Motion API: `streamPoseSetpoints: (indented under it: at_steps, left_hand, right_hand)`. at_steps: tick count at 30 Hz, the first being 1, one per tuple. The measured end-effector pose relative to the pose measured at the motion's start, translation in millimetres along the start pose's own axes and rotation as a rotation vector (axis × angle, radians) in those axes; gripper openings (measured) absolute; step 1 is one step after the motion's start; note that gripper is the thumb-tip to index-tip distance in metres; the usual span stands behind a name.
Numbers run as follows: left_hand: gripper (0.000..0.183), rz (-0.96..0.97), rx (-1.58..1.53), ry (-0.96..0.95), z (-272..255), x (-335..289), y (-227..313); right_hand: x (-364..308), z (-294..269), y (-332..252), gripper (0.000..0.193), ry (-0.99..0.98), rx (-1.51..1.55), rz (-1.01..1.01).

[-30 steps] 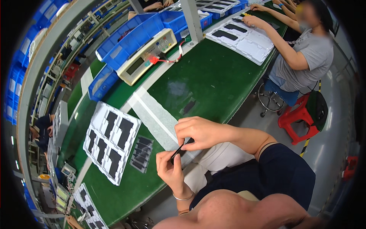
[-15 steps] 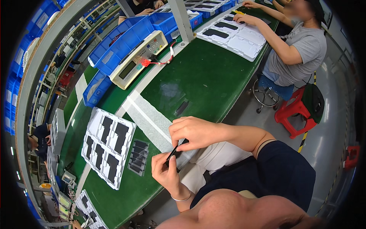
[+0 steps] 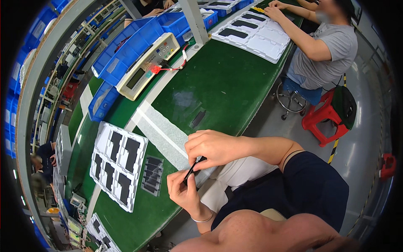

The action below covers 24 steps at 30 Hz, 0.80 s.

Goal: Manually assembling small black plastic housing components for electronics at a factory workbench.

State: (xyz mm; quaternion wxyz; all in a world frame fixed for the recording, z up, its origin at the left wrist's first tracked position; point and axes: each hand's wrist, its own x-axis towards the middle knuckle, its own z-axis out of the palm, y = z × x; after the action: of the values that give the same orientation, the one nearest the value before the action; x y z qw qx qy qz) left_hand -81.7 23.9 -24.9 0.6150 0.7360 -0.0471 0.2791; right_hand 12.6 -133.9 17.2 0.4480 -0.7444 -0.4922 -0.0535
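A thin black flat piece (image 3: 189, 173), seen nearly edge-on, is held tilted over the front edge of the bench. My left hand (image 3: 184, 191) pinches its lower end between thumb and fingers. At its upper end, my right hand (image 3: 214, 147) is closed on it with the fingertips. Much of the piece is hidden by my fingers. Left of my hands, a clear sheet with several dark strips (image 3: 152, 175) lies on the green bench. Beyond it a white tray (image 3: 112, 161) holds several black L-shaped pieces. A small dark strip (image 3: 197, 118) lies beyond my right hand.
A beige meter (image 3: 147, 67) with red leads stands beside blue bins (image 3: 126, 50). Grey posts (image 3: 192, 21) rise from the bench. A co-worker in a grey shirt (image 3: 333, 50) works over another white tray (image 3: 262, 44) at far right. A red stool (image 3: 319, 122) stands on the floor.
The view has shifted slightly. My hands keep their pinch on the black piece, almost in the same place. The co-worker's hands have come closer together.
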Motion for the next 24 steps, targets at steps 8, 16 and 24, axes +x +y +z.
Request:
streamPoseSetpoints:
  at_steps: [8,16,24]
  left_hand:
    - [0.012,-0.021,0.022,-0.041,-2.4,-0.6,3.8]
    - [0.012,-0.003,0.050,-0.058,-6.2,4.4,0.9]
    - [0.013,-0.010,0.029,-0.041,-4.2,4.3,2.2]
  right_hand:
    - [-1.9,-0.3,-0.2,0.013,0.042,0.039,-0.004]
    - [4.0,-0.2,0.9,0.015,-0.039,-0.046,-0.050]
    - [1.5,1.9,1.6,0.017,-0.015,-0.077,-0.044]
